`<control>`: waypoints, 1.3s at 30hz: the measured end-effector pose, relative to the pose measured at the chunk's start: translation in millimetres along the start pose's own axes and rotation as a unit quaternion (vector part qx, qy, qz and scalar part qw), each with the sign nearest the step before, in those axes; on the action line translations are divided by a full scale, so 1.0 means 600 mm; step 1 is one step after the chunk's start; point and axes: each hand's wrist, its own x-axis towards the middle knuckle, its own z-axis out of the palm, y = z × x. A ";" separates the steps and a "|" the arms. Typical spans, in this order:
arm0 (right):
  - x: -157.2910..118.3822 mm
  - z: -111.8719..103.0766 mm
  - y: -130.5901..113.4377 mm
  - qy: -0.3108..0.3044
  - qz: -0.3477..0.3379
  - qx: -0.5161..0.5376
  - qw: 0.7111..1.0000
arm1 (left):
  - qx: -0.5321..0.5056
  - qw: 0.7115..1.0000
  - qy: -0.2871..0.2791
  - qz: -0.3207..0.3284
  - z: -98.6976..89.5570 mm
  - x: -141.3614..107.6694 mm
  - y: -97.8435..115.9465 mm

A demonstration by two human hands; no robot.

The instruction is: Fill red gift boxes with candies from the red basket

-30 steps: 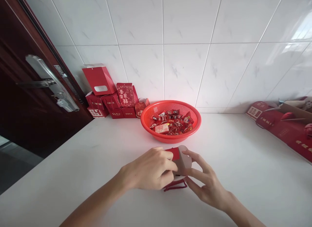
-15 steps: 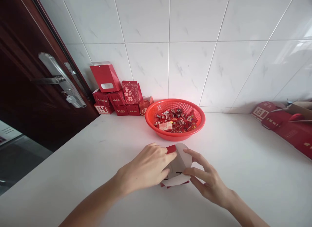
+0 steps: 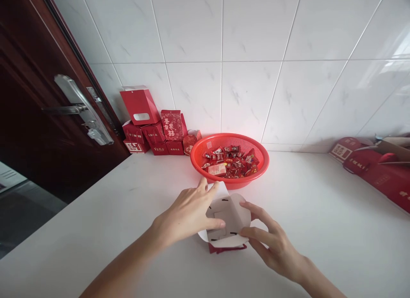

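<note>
A small folding gift box (image 3: 228,221), white inside and red outside, stands on the white counter with its top flaps spread. Dark cord ends show on its inner walls. My left hand (image 3: 188,212) is at its left side, fingers stretched toward the far flap and thumb over the box's inside; whether the fingertips touch the flap is unclear. With its fingers on the right flap and near right corner, my right hand (image 3: 273,238) holds the box. Just beyond stands a red plastic basket (image 3: 197,159) with wrapped candies (image 3: 235,161) and a small pinkish box (image 3: 217,169) in it.
Several red gift boxes (image 3: 153,133) are stacked against the tiled wall (image 3: 250,97) at the back left. Flat red packaging (image 3: 374,167) lies at the right edge. A dark wooden door (image 3: 32,97) with a metal handle borders the counter (image 3: 128,212) on the left.
My left hand has pulled back from inside the box and lifted, its fingers now extended. The far flap stands up with its white side showing. My right hand stays at the box's right side.
</note>
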 end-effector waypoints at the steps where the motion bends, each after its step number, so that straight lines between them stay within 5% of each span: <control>1: 0.000 0.000 0.000 0.000 0.000 -0.001 1.000 | 0.001 1.000 -0.009 0.000 0.000 -0.001 0.000; 14: -0.002 0.002 0.005 0.000 0.008 -0.022 1.000 | -0.008 0.997 -0.081 -0.014 0.015 -0.013 0.008; 30: -0.004 -0.001 0.013 0.000 0.013 0.001 1.000 | -0.013 0.997 -0.059 -0.043 0.036 -0.012 0.031; 34: 0.025 -0.019 0.037 0.028 0.005 0.019 0.999 | -0.040 0.996 -0.045 -0.069 0.027 -0.013 0.043; 39: 0.118 -0.054 0.103 0.084 0.047 0.005 0.995 | -0.069 0.994 -0.021 -0.084 0.008 -0.024 0.052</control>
